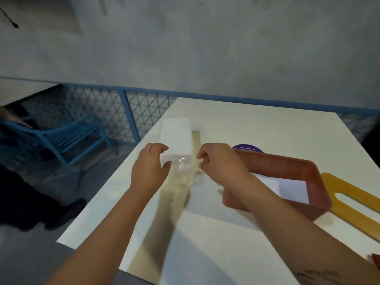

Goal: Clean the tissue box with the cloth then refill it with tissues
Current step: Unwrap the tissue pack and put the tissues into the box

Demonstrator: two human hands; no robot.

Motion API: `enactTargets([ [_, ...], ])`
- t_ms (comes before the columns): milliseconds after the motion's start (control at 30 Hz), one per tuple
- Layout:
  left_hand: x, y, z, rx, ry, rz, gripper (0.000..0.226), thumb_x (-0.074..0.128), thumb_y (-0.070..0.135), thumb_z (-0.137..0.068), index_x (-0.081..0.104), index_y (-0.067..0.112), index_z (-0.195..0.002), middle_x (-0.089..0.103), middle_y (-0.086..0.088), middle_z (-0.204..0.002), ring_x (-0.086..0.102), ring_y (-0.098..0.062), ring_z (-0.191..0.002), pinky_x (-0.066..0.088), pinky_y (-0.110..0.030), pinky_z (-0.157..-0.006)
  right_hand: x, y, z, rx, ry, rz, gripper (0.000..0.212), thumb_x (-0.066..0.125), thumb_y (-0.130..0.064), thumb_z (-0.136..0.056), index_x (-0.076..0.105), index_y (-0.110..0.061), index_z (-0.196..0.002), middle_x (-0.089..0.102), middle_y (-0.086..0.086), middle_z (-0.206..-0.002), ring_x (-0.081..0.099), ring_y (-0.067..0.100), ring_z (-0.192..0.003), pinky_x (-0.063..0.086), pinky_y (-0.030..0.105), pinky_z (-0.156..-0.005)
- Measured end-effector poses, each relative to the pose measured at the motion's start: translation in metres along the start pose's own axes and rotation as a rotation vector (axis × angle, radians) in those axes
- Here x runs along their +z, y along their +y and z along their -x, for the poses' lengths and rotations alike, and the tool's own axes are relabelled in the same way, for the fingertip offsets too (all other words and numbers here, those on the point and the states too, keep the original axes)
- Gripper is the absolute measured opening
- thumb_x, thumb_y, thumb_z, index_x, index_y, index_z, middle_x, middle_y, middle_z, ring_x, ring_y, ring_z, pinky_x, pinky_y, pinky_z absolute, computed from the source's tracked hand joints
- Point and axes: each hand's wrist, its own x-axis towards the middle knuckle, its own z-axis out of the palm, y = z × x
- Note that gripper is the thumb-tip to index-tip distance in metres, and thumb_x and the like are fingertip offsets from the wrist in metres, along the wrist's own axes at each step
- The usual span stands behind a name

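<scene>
A stack of white tissues [175,133] in a clear plastic wrap [179,161] lies lengthwise near the table's left edge. My left hand [150,167] grips the near left end of the wrap between thumb and fingers. My right hand [218,161] pinches the wrap's near right side with its fingers closed. To the right stands the reddish-brown tissue box [287,162], open on top, with white showing inside. Its yellow lid [349,199] with a long slot lies flat beside the box at the far right.
The white table [257,124] ends close on the left, above a grey floor. A round purple object [246,148] sits behind the box. A red scrap [376,258] shows at the right edge. A blue chair [67,138] and a blue mesh railing [123,112] stand left of the table.
</scene>
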Motion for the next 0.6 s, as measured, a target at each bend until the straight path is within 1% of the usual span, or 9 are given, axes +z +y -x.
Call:
enactTargets([
  [133,0.005,-0.033,0.003,0.054,-0.144,0.001,0.043,0.072,0.023,-0.077,0.053,0.018,-0.115,0.053,0.002,-0.114,0.056,-0.019,-0.102,0.042,-0.024,-0.077,0.044,-0.012,-0.011,0.021,-0.050,0.125,0.035,0.059,-0.009,-0.084,0.052,-0.018,-0.118,0.054,0.002,-0.113,0.054,0.022,-0.103,0.042,0.028,-0.070],
  [233,0.011,-0.044,0.004,0.067,-0.204,-0.019,0.066,0.079,0.042,-0.064,0.048,0.019,-0.118,0.049,0.005,-0.117,0.049,-0.016,-0.107,0.041,-0.025,-0.082,0.075,-0.013,-0.016,0.038,0.050,0.281,0.048,0.064,-0.009,-0.078,0.042,-0.017,-0.120,0.043,0.003,-0.116,0.044,0.023,-0.105,0.038,0.029,-0.066],
  [300,0.017,-0.047,0.004,0.120,-0.175,-0.094,0.081,0.082,0.054,-0.051,0.049,0.017,-0.115,0.050,0.003,-0.113,0.049,-0.019,-0.102,0.039,-0.027,-0.082,0.091,-0.012,-0.021,0.040,0.128,0.338,0.052,0.065,-0.008,-0.075,0.042,-0.017,-0.121,0.042,0.003,-0.116,0.043,0.024,-0.105,0.039,0.029,-0.068],
  [333,0.021,-0.049,0.003,0.180,-0.139,-0.159,0.084,0.082,0.057,-0.043,0.051,0.016,-0.111,0.053,0.001,-0.107,0.052,-0.022,-0.095,0.040,-0.028,-0.077,0.097,-0.012,-0.023,0.034,0.190,0.364,0.052,0.068,-0.007,-0.072,0.045,-0.017,-0.118,0.045,0.004,-0.113,0.046,0.024,-0.101,0.040,0.030,-0.067],
  [400,0.029,-0.054,0.001,0.272,-0.055,-0.260,0.086,0.080,0.056,-0.034,0.050,0.017,-0.104,0.056,-0.002,-0.096,0.052,-0.022,-0.082,0.036,-0.028,-0.070,0.104,-0.012,-0.028,0.023,0.340,0.422,0.050,0.079,-0.006,-0.058,0.057,-0.015,-0.101,0.055,0.005,-0.094,0.054,0.024,-0.082,0.041,0.029,-0.057],
  [467,0.035,-0.062,-0.004,0.327,0.027,-0.261,0.079,0.078,0.047,-0.039,0.049,0.017,-0.106,0.057,-0.003,-0.097,0.045,-0.020,-0.084,0.028,-0.028,-0.070,0.106,-0.014,-0.033,0.024,0.438,0.437,0.045,0.086,-0.009,-0.047,0.063,-0.015,-0.085,0.058,0.004,-0.077,0.055,0.025,-0.066,0.039,0.028,-0.049],
  [533,0.036,-0.067,-0.012,0.340,0.072,-0.236,0.071,0.080,0.038,-0.045,0.052,0.017,-0.106,0.058,-0.004,-0.100,0.048,-0.022,-0.085,0.032,-0.029,-0.071,0.106,-0.015,-0.036,0.002,0.496,0.411,0.035,0.087,-0.008,-0.049,0.064,-0.014,-0.076,0.057,0.004,-0.068,0.055,0.026,-0.061,0.038,0.027,-0.048],
  [567,0.036,-0.070,-0.017,0.342,0.069,-0.224,0.067,0.082,0.036,-0.048,0.055,0.017,-0.105,0.059,-0.005,-0.102,0.053,-0.024,-0.085,0.038,-0.031,-0.071,0.105,-0.016,-0.038,-0.001,0.519,0.374,0.029,0.085,-0.007,-0.054,0.065,-0.014,-0.074,0.058,0.005,-0.067,0.056,0.027,-0.061,0.039,0.028,-0.049],
  [600,0.035,-0.070,-0.021,0.340,0.057,-0.200,0.063,0.083,0.036,-0.051,0.057,0.017,-0.105,0.059,-0.005,-0.105,0.056,-0.026,-0.087,0.042,-0.032,-0.071,0.105,-0.018,-0.038,0.006,0.531,0.303,0.019,0.081,-0.009,-0.064,0.067,-0.012,-0.077,0.060,0.006,-0.069,0.057,0.029,-0.066,0.042,0.030,-0.052],
])
